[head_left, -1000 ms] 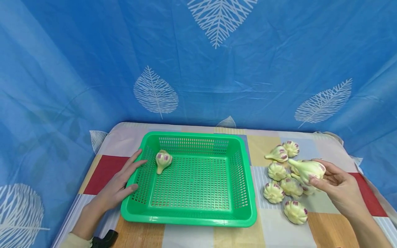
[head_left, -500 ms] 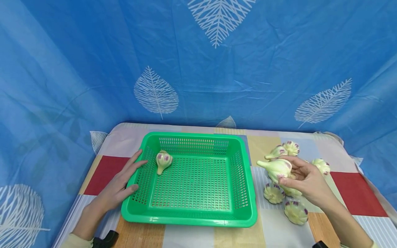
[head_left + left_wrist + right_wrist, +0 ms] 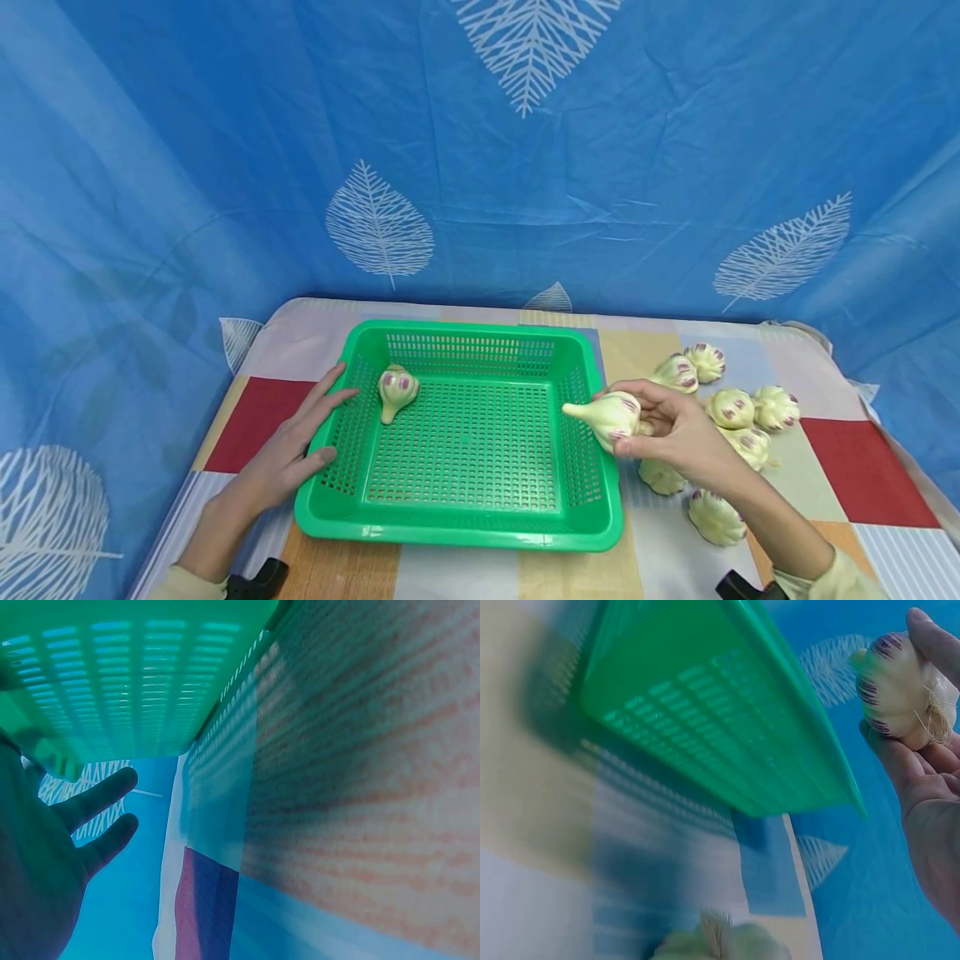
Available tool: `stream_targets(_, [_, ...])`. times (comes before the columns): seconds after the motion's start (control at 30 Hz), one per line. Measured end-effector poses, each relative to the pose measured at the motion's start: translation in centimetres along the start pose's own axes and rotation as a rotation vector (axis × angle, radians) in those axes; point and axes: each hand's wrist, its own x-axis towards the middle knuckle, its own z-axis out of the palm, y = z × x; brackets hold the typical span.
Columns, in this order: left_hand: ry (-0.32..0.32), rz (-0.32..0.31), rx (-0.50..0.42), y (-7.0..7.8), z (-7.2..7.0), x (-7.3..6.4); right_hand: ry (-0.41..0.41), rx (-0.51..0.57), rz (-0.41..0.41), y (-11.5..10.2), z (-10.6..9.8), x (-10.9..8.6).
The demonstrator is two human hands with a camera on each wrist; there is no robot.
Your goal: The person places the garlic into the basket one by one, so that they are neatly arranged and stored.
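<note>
In the head view my right hand (image 3: pixel 671 429) pinches a garlic bulb (image 3: pixel 611 417), pale with purple streaks, over the right rim of the green plastic basket (image 3: pixel 457 533). Its long stem points left into the basket. The right wrist view shows the thumb and fingers on either side of the held garlic bulb (image 3: pixel 904 694), its root tuft facing the camera. My left hand (image 3: pixel 281 458) lies with spread, relaxed fingers on the basket's left rim. Another garlic bulb (image 3: pixel 397 392) lies inside the basket, near its left wall.
Several garlic bulbs (image 3: pixel 731 408) lie in a loose group on the patchwork tablecloth (image 3: pixel 570 575) right of the basket, partly hidden by my right forearm. A blue curtain (image 3: pixel 480 208) with white leaf prints hangs behind the table and along its sides.
My right hand has carried the garlic bulb leftward from above the group to the basket's right rim. My left hand and the bulb in the basket have stayed put.
</note>
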Motion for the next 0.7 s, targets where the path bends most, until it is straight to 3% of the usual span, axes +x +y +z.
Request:
stream_targets(0.37, [0.007, 0.003, 0.003, 0.0, -0.2, 0.0, -0.113, 0.007, 0.001, -1.3, 1.9, 2.4])
stream_targets(0.7, [0.003, 0.01, 0.007, -0.1, 0.0, -0.1, -0.179, -0.01, 0.057, -2.7, 4.3, 5.7])
